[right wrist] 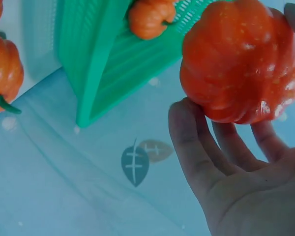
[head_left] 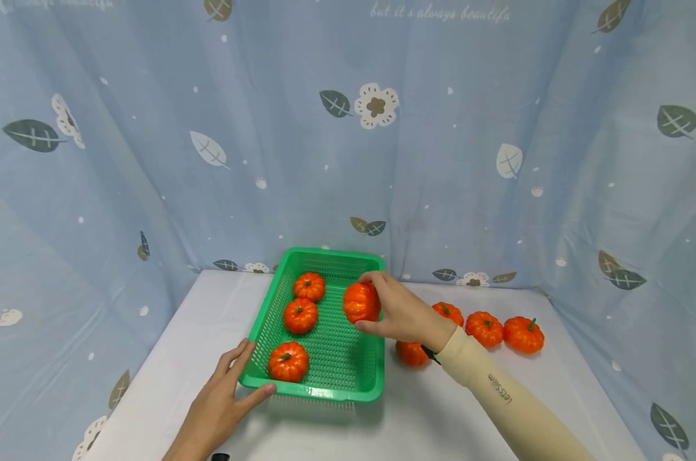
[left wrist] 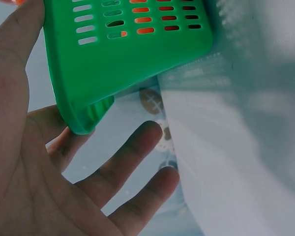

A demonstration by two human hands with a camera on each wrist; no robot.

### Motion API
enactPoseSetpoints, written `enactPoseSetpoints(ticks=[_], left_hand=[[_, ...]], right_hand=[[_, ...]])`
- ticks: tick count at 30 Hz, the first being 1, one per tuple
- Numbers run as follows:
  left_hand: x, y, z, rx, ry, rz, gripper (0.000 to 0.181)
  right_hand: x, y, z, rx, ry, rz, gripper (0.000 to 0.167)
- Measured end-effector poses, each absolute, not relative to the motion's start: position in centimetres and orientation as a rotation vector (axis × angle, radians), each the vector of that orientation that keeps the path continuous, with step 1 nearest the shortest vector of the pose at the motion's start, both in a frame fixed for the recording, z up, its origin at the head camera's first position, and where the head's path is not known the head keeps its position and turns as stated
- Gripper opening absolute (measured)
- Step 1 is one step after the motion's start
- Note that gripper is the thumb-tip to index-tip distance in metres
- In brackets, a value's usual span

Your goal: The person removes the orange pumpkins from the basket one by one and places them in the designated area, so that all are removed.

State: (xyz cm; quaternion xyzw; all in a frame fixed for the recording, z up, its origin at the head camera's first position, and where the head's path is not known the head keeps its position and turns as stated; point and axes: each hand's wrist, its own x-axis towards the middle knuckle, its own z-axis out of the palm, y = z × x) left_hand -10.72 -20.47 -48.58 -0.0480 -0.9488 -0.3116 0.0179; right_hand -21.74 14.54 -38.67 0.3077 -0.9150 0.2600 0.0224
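A green plastic basket (head_left: 310,389) with slotted walls stands on the table. Inside, along its left side, lie three small orange pumpkins, one (head_left: 288,362) near the front corner. Above the basket's right part, my right hand (head_left: 402,310) grips another orange pumpkin (head_left: 362,302) between thumb and fingers; the right wrist view shows this pumpkin (right wrist: 241,61) close up. My left hand (head_left: 223,397) holds the basket's front left corner, thumb at the front rim and fingers at the left rim. In the left wrist view two fingers (left wrist: 132,157) spread away from the basket.
Right of the basket several more orange pumpkins rest on the white table (head_left: 440,410), one (head_left: 523,334) farthest right and one (head_left: 412,355) partly hidden by my right wrist. A blue patterned curtain (head_left: 440,192) hangs behind the table and along both sides.
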Motion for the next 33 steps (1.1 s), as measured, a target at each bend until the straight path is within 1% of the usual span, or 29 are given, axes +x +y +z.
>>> enactPoseSetpoints(ticks=[7, 14, 22, 25, 29, 33], left_hand=[[-10.8, -20.6, -48.5, -0.144, -2.935, -0.972, 0.102], [-10.8, -20.6, -48.6, -0.137, -2.946, -0.972, 0.102], [-10.7, -20.5, -48.8, -0.136, -2.942, -0.987, 0.102], [-10.7, -20.5, -48.9, -0.141, -2.941, -0.984, 0.101], [-10.8, -20.5, -48.9, -0.145, -2.939, -0.980, 0.101], [-10.8, -20.5, -49.0, -0.147, -2.933, -0.981, 0.101]], right_hand=[[-21.6, 15.8, -38.0, 0.907, -2.792, 0.910, 0.080], [-21.6, 16.6, -38.6, 0.853, -2.797, 0.924, 0.076], [-21.7, 17.2, -38.8, 0.770, -2.783, 1.150, 0.079], [-21.7, 17.5, -38.8, 0.732, -2.798, 1.169, 0.086], [-21.6, 17.9, -38.8, 0.694, -2.836, 1.072, 0.095], [-21.3, 18.1, -38.7, 0.678, -2.850, 1.009, 0.089]])
